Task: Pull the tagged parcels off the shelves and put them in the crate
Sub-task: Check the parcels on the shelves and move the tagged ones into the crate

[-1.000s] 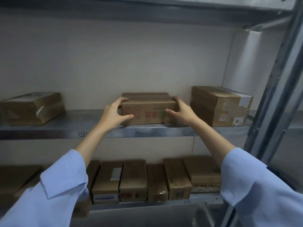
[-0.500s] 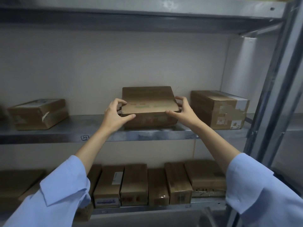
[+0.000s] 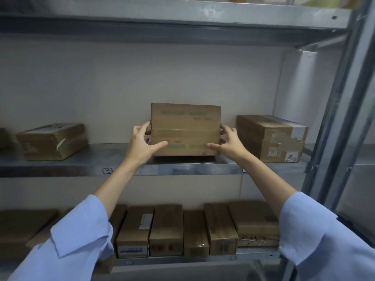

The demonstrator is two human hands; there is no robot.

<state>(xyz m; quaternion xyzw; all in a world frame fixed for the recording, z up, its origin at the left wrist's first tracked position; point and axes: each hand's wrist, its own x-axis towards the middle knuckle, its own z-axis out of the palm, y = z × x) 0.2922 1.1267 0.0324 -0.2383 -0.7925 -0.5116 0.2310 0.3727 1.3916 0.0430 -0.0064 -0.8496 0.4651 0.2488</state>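
Left hand (image 3: 142,142) and right hand (image 3: 229,142) each grip one end of the cardboard parcel (image 3: 185,128), thumbs on its near face, holding it tipped upright on the middle shelf (image 3: 81,165), presumably to expose the broad face for a tag check before removal.

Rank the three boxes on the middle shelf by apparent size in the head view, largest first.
1. Middle box, tipped up, shows the most area.
2. Right box, nearly alike; the tilt makes this unsure.
3. Left box, smallest.
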